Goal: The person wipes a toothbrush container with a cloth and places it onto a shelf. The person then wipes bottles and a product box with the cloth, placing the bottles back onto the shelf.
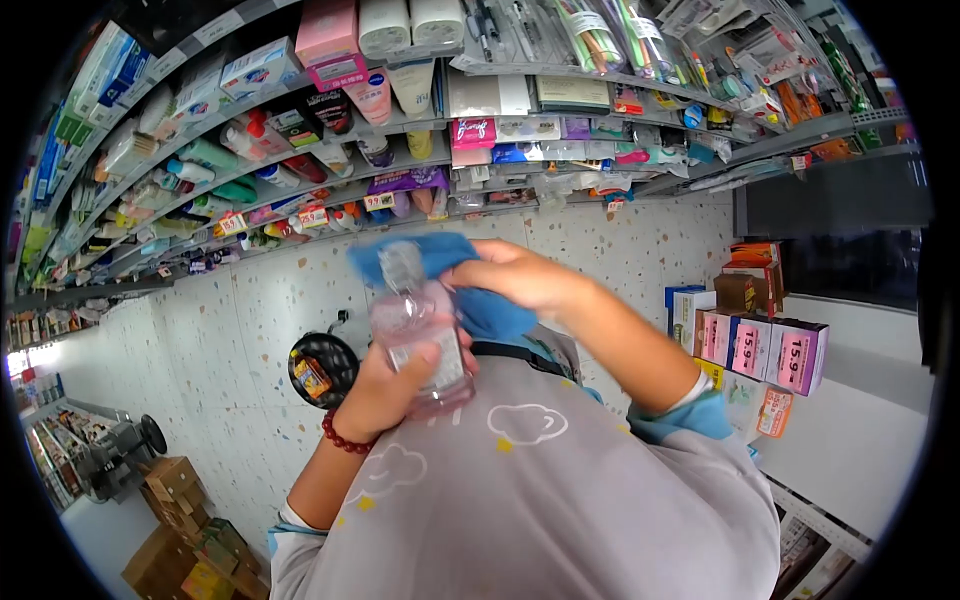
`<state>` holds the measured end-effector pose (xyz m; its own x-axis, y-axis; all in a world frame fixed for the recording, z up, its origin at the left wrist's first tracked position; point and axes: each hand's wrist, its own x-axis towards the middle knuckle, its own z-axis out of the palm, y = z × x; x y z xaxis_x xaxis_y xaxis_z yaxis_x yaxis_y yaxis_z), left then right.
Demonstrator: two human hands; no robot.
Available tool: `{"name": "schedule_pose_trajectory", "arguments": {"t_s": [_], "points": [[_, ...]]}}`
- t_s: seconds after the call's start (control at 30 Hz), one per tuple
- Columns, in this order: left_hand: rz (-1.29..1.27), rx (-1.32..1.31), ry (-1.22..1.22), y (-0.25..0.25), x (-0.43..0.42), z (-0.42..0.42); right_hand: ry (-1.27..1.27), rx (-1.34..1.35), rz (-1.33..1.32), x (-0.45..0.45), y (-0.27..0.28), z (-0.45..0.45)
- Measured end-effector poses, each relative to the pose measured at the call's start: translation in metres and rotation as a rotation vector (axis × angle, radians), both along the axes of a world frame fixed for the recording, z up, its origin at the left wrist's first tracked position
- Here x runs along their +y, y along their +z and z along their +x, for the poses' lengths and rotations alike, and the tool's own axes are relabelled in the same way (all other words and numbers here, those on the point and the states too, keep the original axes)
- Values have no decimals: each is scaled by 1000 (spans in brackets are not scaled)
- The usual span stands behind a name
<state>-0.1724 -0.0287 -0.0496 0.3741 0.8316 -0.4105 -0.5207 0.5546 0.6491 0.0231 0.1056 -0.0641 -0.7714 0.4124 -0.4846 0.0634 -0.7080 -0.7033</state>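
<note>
My left hand (395, 385) is wrapped round a clear bottle of pinkish liquid (425, 345) with a pale label, held upright before my apron. A clear cap tops the bottle. In my right hand (520, 278) a blue cloth (430, 252) is gripped; part of it spreads behind the bottle's cap and part hangs below my fingers. The cloth and cap are blurred, so I cannot tell whether they touch.
Shelves (400, 130) packed with toiletries, tubes and pens curve across the top. A black round seat or pan-like item (325, 370) is on the speckled floor (250, 320). Priced boxes (750, 345) stand at right, cardboard boxes (175, 490) at lower left.
</note>
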Motion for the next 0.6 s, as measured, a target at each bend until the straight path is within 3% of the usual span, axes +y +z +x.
{"name": "schedule_pose_trajectory", "arguments": {"t_s": [0.03, 0.07, 0.13, 0.17, 0.2, 0.27, 0.33, 0.4, 0.47, 0.5, 0.53, 0.57, 0.6], "points": [[-75, 15, 45, -1, 0, -1, -173, -20, -42, -14, 1, -5], [-81, 18, 48, -2, 0, -1, -170, -17, -49, -14, 3, -10], [-9, -56, 31, -5, 0, 2, -498, -152, 48, -10, 17, -16], [71, 43, -53, -4, 2, 4, -561, -126, 83, 1, 27, -16], [64, 42, -68, -6, 4, 6, -514, 24, 216, 18, 20, -10], [30, -217, -98, -13, 7, 12, -546, -51, 421, 29, 50, -15], [-6, -221, -84, -14, 11, 17, -311, -119, 781, 26, 55, -17], [20, -345, -86, -14, 17, 18, -357, -62, 918, 16, 45, -19], [1, -334, -60, -12, 15, 18, -489, -207, 1293, 5, 40, -16], [-50, -325, -34, -13, 13, 17, -480, -392, 1356, -7, 45, -13], [-103, -316, -8, -14, 10, 14, -472, -381, 1350, -20, 42, -16], [-173, -476, 37, -15, 11, 9, -438, -400, 1515, -33, 36, -19], [-178, -474, 41, -18, 9, 10, -404, -421, 1683, -46, 32, -22]]}}
